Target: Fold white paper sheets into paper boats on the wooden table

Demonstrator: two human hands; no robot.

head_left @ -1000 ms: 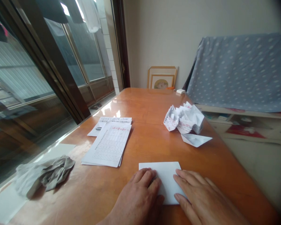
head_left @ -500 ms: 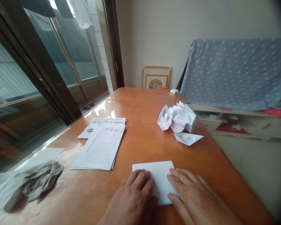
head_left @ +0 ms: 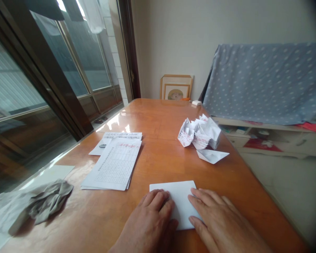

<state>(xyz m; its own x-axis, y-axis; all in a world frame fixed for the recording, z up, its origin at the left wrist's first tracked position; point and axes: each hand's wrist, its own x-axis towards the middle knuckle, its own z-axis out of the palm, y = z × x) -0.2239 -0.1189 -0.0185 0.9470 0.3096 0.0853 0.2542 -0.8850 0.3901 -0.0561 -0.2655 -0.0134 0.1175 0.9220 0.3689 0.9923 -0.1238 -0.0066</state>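
At the near end of the table [head_left: 160, 165]: a person's two hands rest on one blank white sheet [head_left: 183, 203].
Left hand [head_left: 150, 214]: fingers bent and close together, lying on the sheet's left part; whether they pinch an edge cannot be told.
Right hand [head_left: 216, 214]: nearly flat, fingers a little apart, tips on the sheet's right side, grasping nothing.
Sheet: flat on the table, its middle showing between the hands.
Boat [head_left: 212, 156]: a single folded white paper, beyond the right hand and well apart from it.
Pile [head_left: 200, 133]: just behind the boat, many folded papers packed together, red print on some.
Forms [head_left: 113, 167]: a stack beyond the left hand, with a ruled grid and red lettering, partly over a written page [head_left: 126, 135].
Grey cloth [head_left: 50, 202]: crumpled at the table's left.
Far end: small white box [head_left: 196, 103] near the right corner, framed picture [head_left: 175, 95] behind.
Right side: spotted cover [head_left: 265, 84] hanging above a low cabinet [head_left: 292, 142].
Left side: glass panes [head_left: 92, 70].
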